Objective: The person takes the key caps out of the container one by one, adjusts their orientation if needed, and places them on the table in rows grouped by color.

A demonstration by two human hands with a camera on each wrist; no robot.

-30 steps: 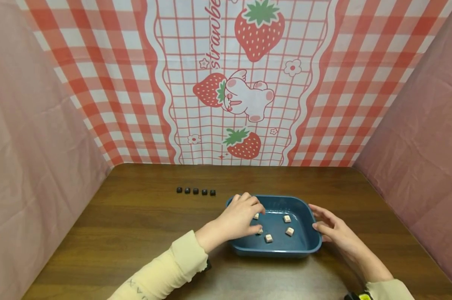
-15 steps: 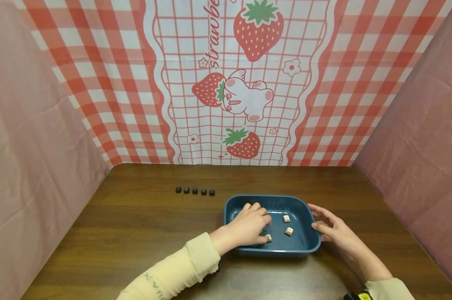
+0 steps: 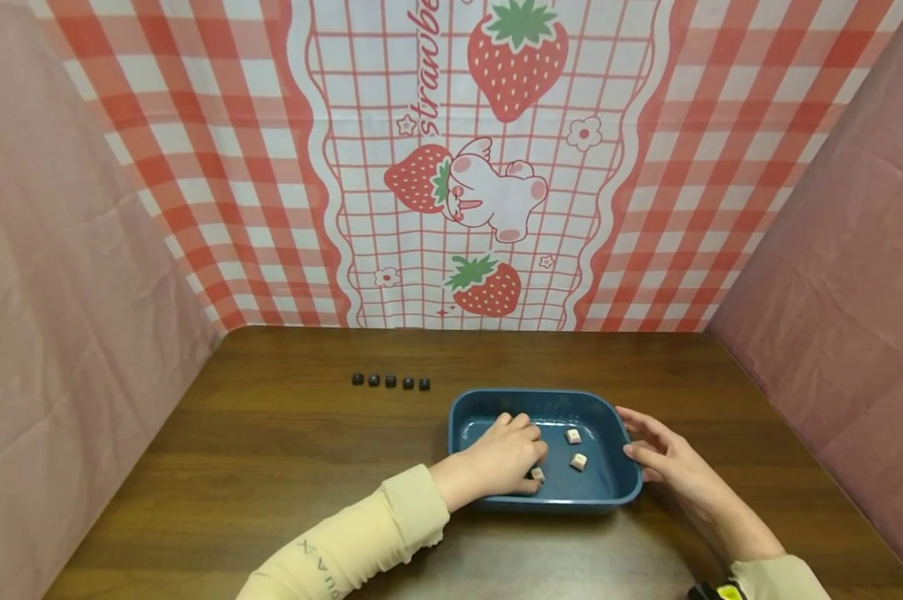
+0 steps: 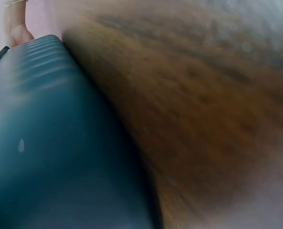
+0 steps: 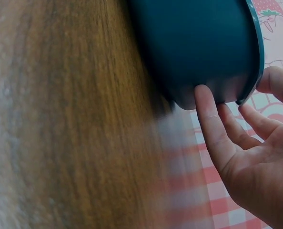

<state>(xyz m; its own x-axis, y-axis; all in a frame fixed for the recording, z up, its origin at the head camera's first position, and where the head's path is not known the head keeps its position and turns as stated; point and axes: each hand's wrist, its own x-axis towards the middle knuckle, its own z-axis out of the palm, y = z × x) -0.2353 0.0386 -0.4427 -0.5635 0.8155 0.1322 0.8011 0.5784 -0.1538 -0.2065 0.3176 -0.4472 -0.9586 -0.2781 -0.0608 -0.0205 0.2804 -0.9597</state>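
A dark blue tray sits on the wooden table. My left hand reaches down inside it from the left, fingers curled. Its thumb and index finger close about a white keycap near the front of the tray; whatever lies under the palm is hidden. Farther right in the tray lie two more white keycaps, a rear keycap and a front keycap. My right hand holds the tray's right end, thumb at the rim and fingers against the outer wall, as the right wrist view shows.
A row of several black keycaps lies on the table behind and left of the tray. A strawberry-print cloth hangs behind the table, and pink cloths stand at both sides.
My left hand has moved right and lower into the tray, and its fingers have drawn together at the front keycap. Two keycaps on the left are now hidden. The right hand stays put.
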